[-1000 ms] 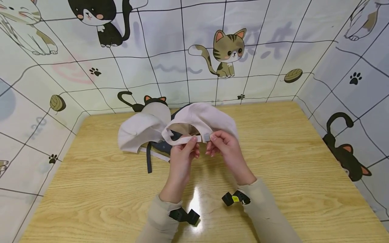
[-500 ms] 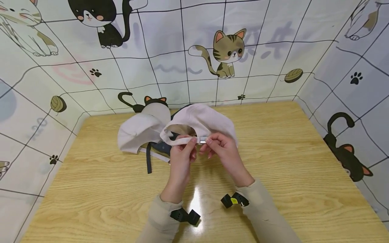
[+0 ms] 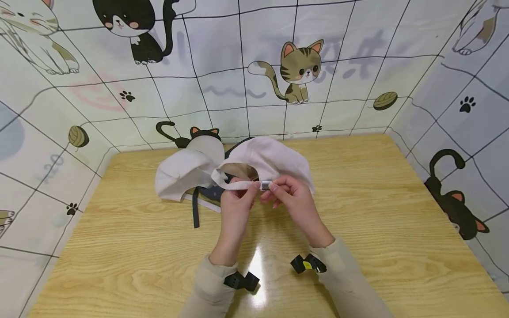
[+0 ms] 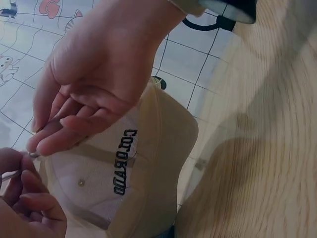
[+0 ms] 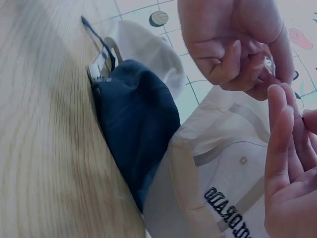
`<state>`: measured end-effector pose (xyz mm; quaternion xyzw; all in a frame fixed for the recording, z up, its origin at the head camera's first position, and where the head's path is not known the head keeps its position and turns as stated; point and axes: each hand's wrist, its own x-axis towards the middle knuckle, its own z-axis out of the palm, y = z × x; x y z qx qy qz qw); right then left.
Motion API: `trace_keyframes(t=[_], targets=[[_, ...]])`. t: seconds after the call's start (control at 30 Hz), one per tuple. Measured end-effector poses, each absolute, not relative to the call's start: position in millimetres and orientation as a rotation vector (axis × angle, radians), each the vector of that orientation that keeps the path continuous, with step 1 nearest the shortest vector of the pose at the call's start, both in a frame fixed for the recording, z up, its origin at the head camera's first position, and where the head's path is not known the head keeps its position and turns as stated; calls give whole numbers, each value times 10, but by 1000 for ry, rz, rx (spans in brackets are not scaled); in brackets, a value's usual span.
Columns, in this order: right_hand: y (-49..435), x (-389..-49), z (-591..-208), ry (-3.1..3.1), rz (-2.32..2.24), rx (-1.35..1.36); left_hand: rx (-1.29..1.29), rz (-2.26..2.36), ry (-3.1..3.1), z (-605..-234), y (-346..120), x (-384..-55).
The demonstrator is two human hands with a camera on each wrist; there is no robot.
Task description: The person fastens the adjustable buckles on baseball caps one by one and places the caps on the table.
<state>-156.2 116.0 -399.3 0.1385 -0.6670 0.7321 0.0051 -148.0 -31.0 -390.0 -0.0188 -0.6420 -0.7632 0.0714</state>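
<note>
A pale pink cap [image 3: 274, 154] is held up over the table with its back opening toward me. My left hand [image 3: 234, 210] pinches the cap's adjusting strap [image 3: 238, 185] between thumb and fingers. Close beside it, my right hand [image 3: 296, 201] pinches the silver buckle [image 3: 265, 185] at the strap's other side. In the left wrist view both hands meet fingertip to fingertip, and black lettering [image 4: 125, 161] shows on the cap. The right wrist view shows the hands from the other side, with part of the strap hidden by fingers.
Left of the held cap lies a whitish cap [image 3: 179, 172]. A navy cap [image 5: 138, 124] lies between them, its dark strap [image 3: 195, 207] trailing on the wooden table [image 3: 358, 221]. A cat-print cloth wall [image 3: 222, 88] encloses the back and sides.
The right hand has moved slightly left and down, bringing the buckle closer to the left fingertips. The buckle now shows its shiny side. The other caps stay put.
</note>
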Motion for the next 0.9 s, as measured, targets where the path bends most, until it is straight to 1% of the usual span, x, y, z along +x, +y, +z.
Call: trace_keyframes(t=[0.17,0.27,0.4,0.63,0.9], targets=[[1166,-1557,-3983,-2103,2249,429,-71,-2383,-1887,-4025,-301,-1552],[1169,-1571,-4013,-2085,2273,433,-28,-2513,-1782,-4041,-277,-1547],[1166,-1529,-3940,-2091,2296,435,15,-2602,-1719,-4072,-272,-1535],[1157,-1414,-3806,-2164,2242,412,-14,-2579,-1765,-4093,-308,-1493],[1187,-1450,-3906,-2238,2095,383,-49,-2361,-1949,-4017,-321,-1493]])
